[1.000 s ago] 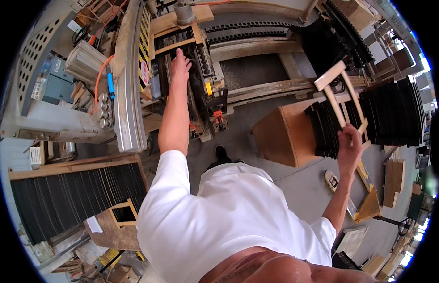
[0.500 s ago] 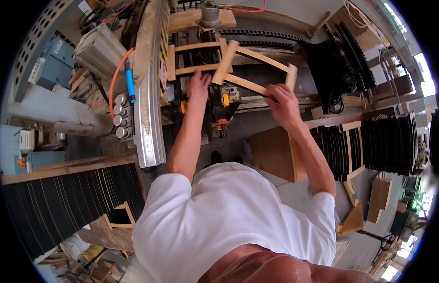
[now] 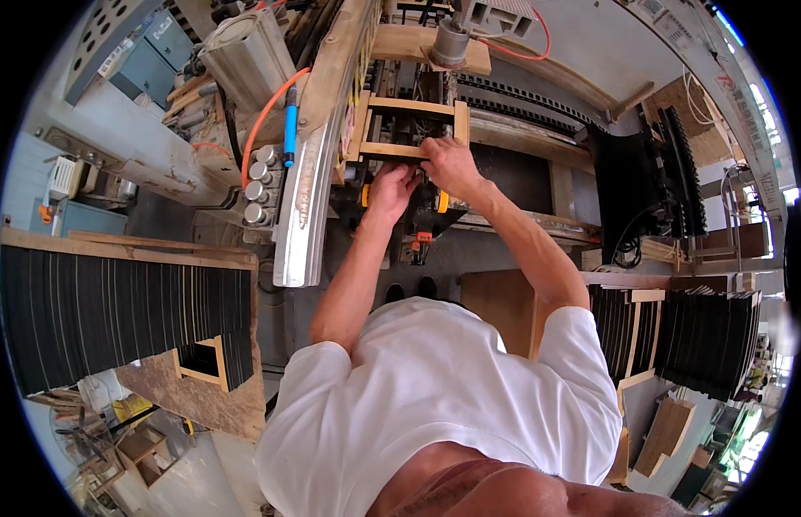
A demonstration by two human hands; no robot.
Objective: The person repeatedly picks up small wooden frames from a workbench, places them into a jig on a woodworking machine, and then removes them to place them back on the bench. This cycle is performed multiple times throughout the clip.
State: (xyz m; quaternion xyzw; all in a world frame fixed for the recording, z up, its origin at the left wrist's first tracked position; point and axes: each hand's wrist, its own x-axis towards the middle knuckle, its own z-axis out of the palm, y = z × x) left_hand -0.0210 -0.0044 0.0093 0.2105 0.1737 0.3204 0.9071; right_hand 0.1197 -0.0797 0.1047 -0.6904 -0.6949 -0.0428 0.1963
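Note:
A light wooden frame (image 3: 392,150) lies in the machine bed ahead of me, its side pieces upright in view and its near rail toward me. My right hand (image 3: 452,166) is closed over the near rail at its right part. Just left of it, my left hand (image 3: 392,191) reaches up to the underside of the same rail, its fingers curled at it; their tips are partly hidden. Between my wrists and beyond them sit yellow rollers (image 3: 443,202) and a small orange-red fitting (image 3: 424,237) on the machine.
A metal rail (image 3: 301,233) and round silver knobs (image 3: 261,185) stand left, with a blue air tool (image 3: 290,129) hanging by an orange hose. Dark stacked frames (image 3: 116,310) fill the left rack; more (image 3: 706,336) stand at right. A wooden box (image 3: 495,302) is near my right arm.
The second, tilted frame at the right no longer shows apart. My right hand has moved left to the near rail of the frame in the machine. The view has shifted.

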